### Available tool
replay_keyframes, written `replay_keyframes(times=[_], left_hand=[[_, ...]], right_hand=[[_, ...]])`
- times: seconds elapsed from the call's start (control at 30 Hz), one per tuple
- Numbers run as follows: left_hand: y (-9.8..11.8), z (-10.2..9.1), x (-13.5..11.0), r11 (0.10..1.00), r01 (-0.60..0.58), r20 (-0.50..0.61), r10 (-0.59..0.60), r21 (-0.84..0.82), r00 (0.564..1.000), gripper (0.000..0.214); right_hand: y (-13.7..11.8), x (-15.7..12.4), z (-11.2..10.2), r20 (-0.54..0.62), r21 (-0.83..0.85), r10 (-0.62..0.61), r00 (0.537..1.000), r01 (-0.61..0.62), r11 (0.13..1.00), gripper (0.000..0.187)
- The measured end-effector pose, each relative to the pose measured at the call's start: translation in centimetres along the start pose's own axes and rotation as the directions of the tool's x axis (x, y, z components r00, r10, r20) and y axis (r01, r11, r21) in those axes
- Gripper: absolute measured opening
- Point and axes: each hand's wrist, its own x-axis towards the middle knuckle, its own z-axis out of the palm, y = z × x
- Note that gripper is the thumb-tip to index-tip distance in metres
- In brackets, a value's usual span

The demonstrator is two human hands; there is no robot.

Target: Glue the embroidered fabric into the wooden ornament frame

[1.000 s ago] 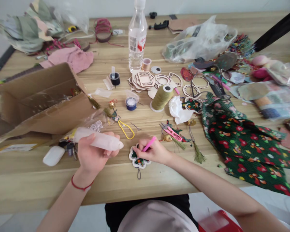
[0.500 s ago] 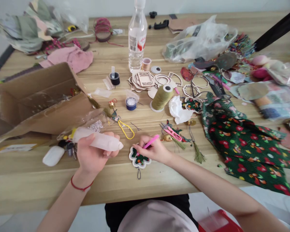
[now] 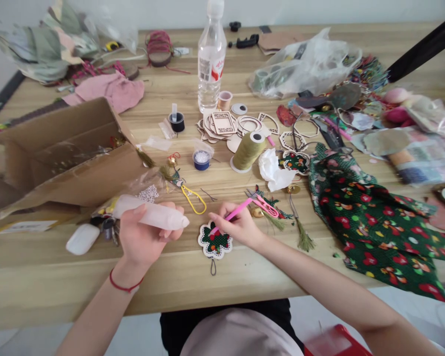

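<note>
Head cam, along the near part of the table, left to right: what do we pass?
White block → left hand → right hand → green tassel → green floral cloth

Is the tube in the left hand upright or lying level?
Roughly level: the translucent tube lies sideways across the left hand, its tip pointing right.

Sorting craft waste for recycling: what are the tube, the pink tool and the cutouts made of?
The tube looks like soft plastic: matte, milky, translucent. The pink tool seems to be hard plastic, going by its smooth, bright surface. The cutouts look like thin unpainted plywood, pale with a wood tone.
</note>
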Motion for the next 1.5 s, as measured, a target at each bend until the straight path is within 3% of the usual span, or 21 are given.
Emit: replay_keyframes(times=[0.1,0.17,0.3,0.43,0.6,0.73,0.9,1.23,1.3,1.37,1.43,1.5], left_hand=[[0.1,0.0,0.0,1.000,-0.001,0.000,0.001,0.008,1.000,0.050],[0.1,0.0,0.1,1.000,-0.006,-0.003,0.006,0.006,1.000,0.050],[0.1,0.0,0.2,1.000,-0.018,-0.006,0.018,-0.024,1.000,0.050],[0.2,0.0,0.3,0.997,-0.038,-0.005,0.038,-0.064,0.999,0.048],[0.3,0.0,0.3,0.995,-0.029,-0.003,0.029,-0.097,1.000,0.048],[0.3,-0.2,0.3,0.995,-0.015,0.020,0.017,-0.103,1.000,0.050],[0.3,-0.4,0.4,0.991,0.000,0.030,0.005,-0.137,1.000,0.050],[0.5,-0.4,0.4,0.977,0.024,0.055,-0.013,-0.210,0.998,0.048],[0.5,-0.3,0.4,0.978,0.025,0.051,-0.015,-0.207,0.999,0.049],[0.5,-0.3,0.3,0.977,0.030,0.043,-0.021,-0.212,0.999,0.049],[0.5,-0.3,0.2,0.975,0.034,0.037,-0.026,-0.222,0.999,0.049],[0.6,-0.2,0.2,0.973,0.033,0.040,-0.025,-0.229,0.999,0.049]], right_hand=[[0.0,0.3,-0.1,-0.115,-0.040,-0.032,0.993,0.028,0.999,0.042],[0.1,0.4,-0.2,-0.125,-0.148,-0.130,0.984,0.111,0.983,0.034],[-0.2,0.1,-0.3,0.103,-0.460,-0.342,0.934,0.350,0.816,0.021],[-1.0,-0.5,-0.1,0.277,-0.662,-0.340,0.899,0.435,0.611,0.021],[-1.8,-1.3,0.7,0.387,-0.711,-0.277,0.880,0.476,0.517,0.040],[-1.8,-1.5,1.0,0.451,-0.705,-0.272,0.850,0.526,0.475,0.031],[-1.8,-1.6,1.0,0.475,-0.672,-0.272,0.837,0.545,0.501,0.017],[-2.2,-1.0,0.1,0.577,-0.507,-0.267,0.772,0.595,0.624,0.012],[-2.0,-0.7,-0.1,0.502,-0.462,-0.319,0.804,0.561,0.687,0.010],[-1.8,-0.5,-0.3,0.353,-0.441,-0.327,0.876,0.465,0.768,0.010],[-1.5,-0.3,-0.5,0.177,-0.423,-0.272,0.946,0.323,0.847,0.011],[-1.0,0.0,-0.6,0.042,-0.373,-0.197,0.980,0.198,0.906,0.014]])
